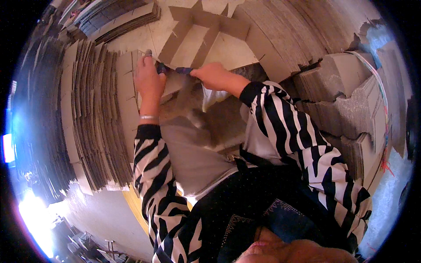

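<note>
Stacked cardboard sheets (94, 118) fill the room. At twelve o'clock, left hand (149, 79) pinches a stiff, light cardboard piece (175, 83); right hand (215, 75) grips a blue-handled tool (182, 70).

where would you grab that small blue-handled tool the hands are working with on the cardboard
Judging by its pose, grip the blue-handled tool by the handle end nearest the right hand, coming from the right. It lies roughly level between both hands, and the left hand covers its other end against the cardboard sheet, so only the handle side is free.
</note>
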`<move>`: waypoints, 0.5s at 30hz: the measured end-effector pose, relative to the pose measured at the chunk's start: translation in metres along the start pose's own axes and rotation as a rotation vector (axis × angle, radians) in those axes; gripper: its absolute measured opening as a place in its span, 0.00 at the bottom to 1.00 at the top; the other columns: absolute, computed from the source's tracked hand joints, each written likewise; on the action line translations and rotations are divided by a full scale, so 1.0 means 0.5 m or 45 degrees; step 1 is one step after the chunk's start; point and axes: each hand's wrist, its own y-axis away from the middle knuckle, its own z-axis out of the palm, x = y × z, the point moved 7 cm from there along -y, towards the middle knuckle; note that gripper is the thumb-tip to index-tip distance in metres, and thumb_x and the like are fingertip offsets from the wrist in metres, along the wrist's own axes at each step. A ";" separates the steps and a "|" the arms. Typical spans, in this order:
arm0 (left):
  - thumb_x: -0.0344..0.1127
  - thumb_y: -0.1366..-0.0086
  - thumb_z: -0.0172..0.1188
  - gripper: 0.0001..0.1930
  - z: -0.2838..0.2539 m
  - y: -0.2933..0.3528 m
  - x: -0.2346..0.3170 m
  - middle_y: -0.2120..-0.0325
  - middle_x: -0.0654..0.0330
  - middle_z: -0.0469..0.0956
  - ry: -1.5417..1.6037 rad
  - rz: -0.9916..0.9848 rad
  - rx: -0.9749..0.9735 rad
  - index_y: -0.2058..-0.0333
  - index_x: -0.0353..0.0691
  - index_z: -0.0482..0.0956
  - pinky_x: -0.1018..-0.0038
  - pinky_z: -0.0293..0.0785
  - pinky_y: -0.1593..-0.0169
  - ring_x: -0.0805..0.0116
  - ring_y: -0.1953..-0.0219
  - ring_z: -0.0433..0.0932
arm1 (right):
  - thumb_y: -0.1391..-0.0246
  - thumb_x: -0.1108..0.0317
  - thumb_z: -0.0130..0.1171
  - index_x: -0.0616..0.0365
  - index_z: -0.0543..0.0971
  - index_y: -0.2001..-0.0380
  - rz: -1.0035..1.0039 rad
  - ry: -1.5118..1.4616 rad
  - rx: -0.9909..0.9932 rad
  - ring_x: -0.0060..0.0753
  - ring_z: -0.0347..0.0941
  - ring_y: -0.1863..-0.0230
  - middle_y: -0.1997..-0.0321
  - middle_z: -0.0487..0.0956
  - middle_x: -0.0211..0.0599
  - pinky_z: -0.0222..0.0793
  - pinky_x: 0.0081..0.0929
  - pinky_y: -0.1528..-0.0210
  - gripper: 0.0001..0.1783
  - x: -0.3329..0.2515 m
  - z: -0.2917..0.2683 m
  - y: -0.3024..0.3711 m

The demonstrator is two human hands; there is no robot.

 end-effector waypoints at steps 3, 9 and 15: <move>0.30 0.50 0.57 0.21 0.049 0.003 -0.054 0.49 0.54 0.71 -0.246 0.063 -0.113 0.54 0.46 0.74 0.58 0.75 0.61 0.51 0.61 0.79 | 0.53 0.67 0.56 0.52 0.76 0.59 0.010 -0.077 -0.044 0.53 0.77 0.62 0.68 0.79 0.45 0.71 0.48 0.64 0.14 -0.009 -0.014 -0.011; 0.32 0.49 0.58 0.24 0.056 -0.022 -0.059 0.48 0.54 0.70 -0.170 -0.163 -0.288 0.50 0.45 0.71 0.57 0.75 0.61 0.51 0.60 0.78 | 0.58 0.61 0.66 0.59 0.76 0.60 0.518 0.123 0.495 0.54 0.67 0.46 0.45 0.71 0.48 0.66 0.44 0.48 0.22 0.173 -0.219 0.222; 0.38 0.46 0.58 0.18 0.125 -0.062 -0.038 0.54 0.50 0.76 -0.066 -0.298 -0.489 0.56 0.43 0.73 0.55 0.75 0.60 0.47 0.59 0.79 | 0.56 0.63 0.65 0.56 0.75 0.59 0.650 0.650 0.561 0.54 0.67 0.45 0.42 0.70 0.47 0.66 0.44 0.49 0.20 0.333 -0.182 0.378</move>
